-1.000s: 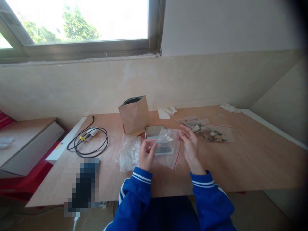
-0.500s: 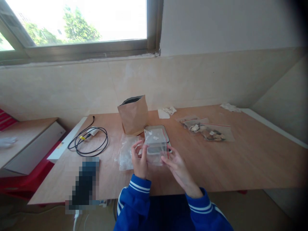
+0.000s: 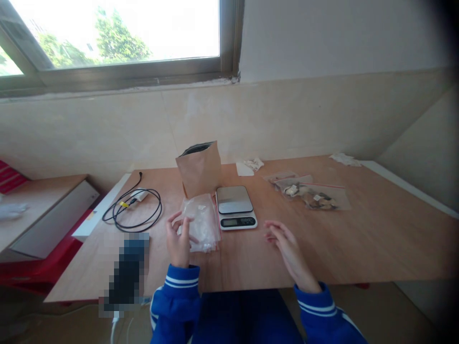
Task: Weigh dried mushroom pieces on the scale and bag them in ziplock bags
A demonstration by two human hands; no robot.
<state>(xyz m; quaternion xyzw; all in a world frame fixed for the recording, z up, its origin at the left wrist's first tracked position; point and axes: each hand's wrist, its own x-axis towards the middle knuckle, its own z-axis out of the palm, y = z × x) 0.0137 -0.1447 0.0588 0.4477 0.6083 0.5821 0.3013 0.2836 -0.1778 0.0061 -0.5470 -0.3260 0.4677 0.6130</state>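
My left hand (image 3: 178, 243) is at the left edge of a stack of clear zip bags (image 3: 202, 224), fingers apart and slightly bent. The bags lie flat on the table, with red zip strips along their right side. Just right of them stands a white kitchen scale (image 3: 234, 205) with a silver plate and a dark display at the front; nothing lies on its plate. My right hand (image 3: 287, 248) hovers over the table to the right of the scale, fingers loosely curved and apart, holding nothing.
A brown paper pouch (image 3: 201, 169) stands open behind the bags. Filled zip bags (image 3: 319, 198) lie at the right. A coiled black cable (image 3: 158, 215) and a pixelated dark object (image 3: 127, 272) are on the left. White paper scraps (image 3: 247, 167) lie near the wall.
The clear zip bag that both hands held over the scale now lies on the other bags at the left. My hands have moved apart, and the scale is uncovered.
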